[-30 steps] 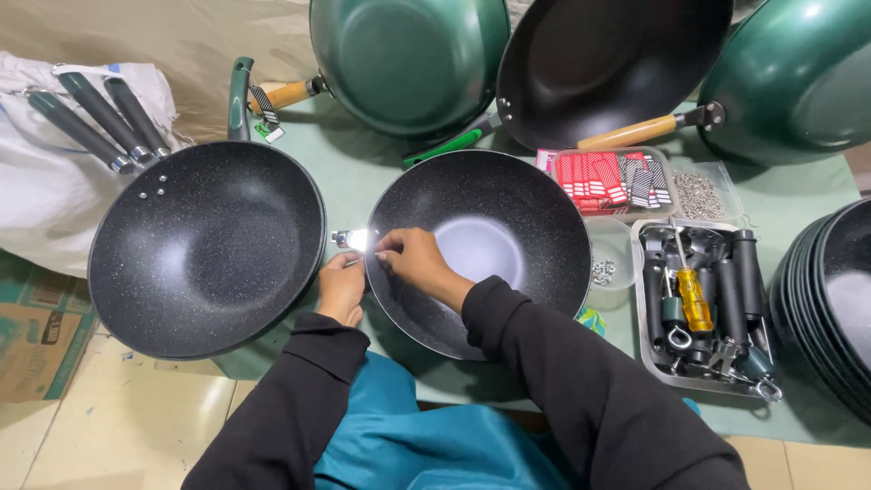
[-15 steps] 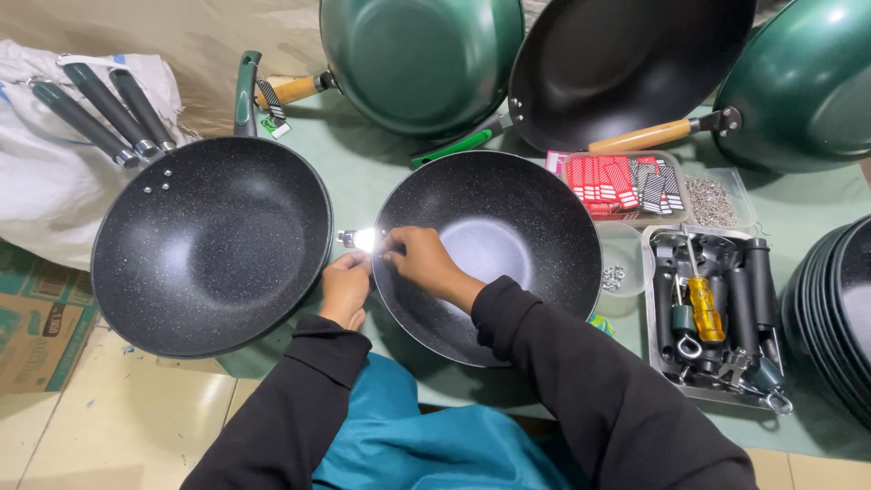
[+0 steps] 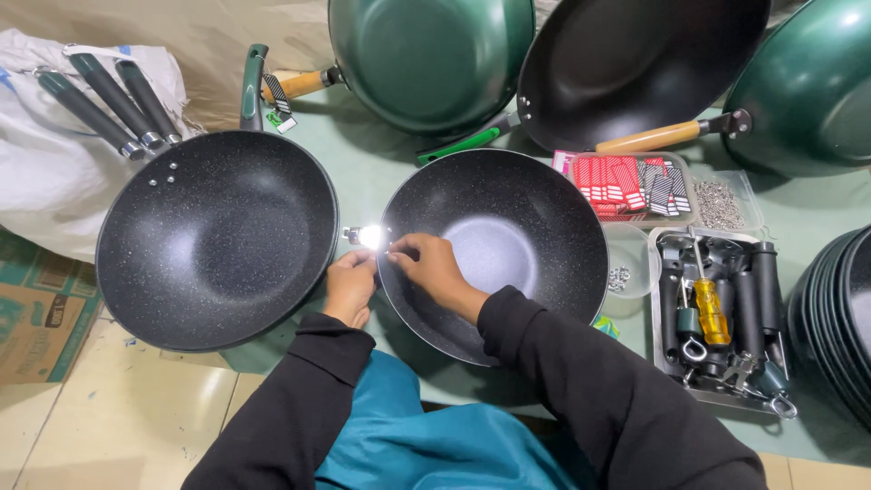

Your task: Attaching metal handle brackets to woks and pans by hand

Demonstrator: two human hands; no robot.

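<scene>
Speckled black round wok [image 3: 508, 236], both hands [image 3: 349, 286] at shiny bracket [image 3: 367, 237].

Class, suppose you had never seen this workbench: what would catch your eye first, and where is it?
The bright glint of a small shiny metal fitting at the rim of the speckled black handle-less wok in the centre, pinched between the left hand and right hand. Next, a second speckled black wok with a green handle on the left, and the yellow-handled screwdriver in the tray at right.

Five woks [image 3: 494, 249], perhaps three loose handles [image 3: 113, 100], one yellow screwdriver [image 3: 711, 310].
</scene>
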